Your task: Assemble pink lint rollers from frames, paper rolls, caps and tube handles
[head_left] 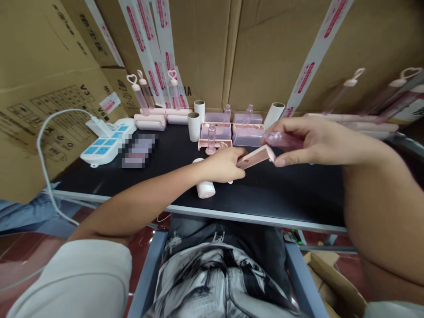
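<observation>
My left hand point(222, 164) is closed on a white roll point(205, 188) lying on the black table point(291, 194), and its fingers also touch the near end of a flat pink plastic cover point(256, 156). Over the table's middle, my right hand point(309, 140) is closed around a clear pink handle piece point(281, 139), which sits at the cover's upper end. The two hands are close together.
Pink lint-roller parts point(217, 130), cardboard tubes point(194, 126) and finished rollers with heart handles point(139, 95) stand at the back. A white and blue power strip point(107, 142) with a cable lies at left. Cardboard boxes point(205, 48) wall the rear. More rollers point(374, 106) lie at right.
</observation>
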Demonstrator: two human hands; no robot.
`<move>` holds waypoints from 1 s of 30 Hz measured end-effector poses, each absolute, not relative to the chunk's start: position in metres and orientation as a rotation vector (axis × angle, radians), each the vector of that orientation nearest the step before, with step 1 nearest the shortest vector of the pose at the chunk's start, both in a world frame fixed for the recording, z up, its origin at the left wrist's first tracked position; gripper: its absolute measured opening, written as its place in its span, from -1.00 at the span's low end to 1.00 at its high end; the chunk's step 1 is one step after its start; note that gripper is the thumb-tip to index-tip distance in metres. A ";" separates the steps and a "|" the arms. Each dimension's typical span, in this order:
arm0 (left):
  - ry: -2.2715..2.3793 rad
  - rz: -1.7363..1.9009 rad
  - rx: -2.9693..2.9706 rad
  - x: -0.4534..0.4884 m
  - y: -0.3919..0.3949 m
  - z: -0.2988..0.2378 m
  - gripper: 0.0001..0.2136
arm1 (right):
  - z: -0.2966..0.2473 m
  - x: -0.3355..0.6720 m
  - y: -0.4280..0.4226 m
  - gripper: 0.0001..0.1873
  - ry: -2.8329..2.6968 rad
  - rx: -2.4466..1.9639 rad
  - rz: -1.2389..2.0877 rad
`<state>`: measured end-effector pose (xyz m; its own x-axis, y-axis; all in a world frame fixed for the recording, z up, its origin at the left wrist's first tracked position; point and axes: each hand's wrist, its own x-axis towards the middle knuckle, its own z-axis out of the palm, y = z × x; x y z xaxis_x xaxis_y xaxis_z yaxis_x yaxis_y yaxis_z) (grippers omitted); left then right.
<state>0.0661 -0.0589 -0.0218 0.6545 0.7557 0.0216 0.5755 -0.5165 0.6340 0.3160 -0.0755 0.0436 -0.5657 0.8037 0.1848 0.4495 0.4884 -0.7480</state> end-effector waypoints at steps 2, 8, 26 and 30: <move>1.036 0.435 2.319 0.067 -0.058 -0.025 -0.83 | 0.044 0.315 -0.077 -0.53 -2.376 -1.038 0.806; 1.106 0.418 2.552 0.071 -0.056 -0.035 -0.70 | 0.036 0.323 -0.065 -0.50 -2.570 -1.290 0.602; 1.147 0.874 2.492 0.066 -0.055 -0.038 -0.59 | 0.008 0.326 -0.025 -0.75 -2.574 -1.984 0.350; 0.910 1.451 2.230 0.063 -0.050 -0.041 -0.68 | 0.002 0.331 -0.013 -0.76 -2.466 -2.051 0.228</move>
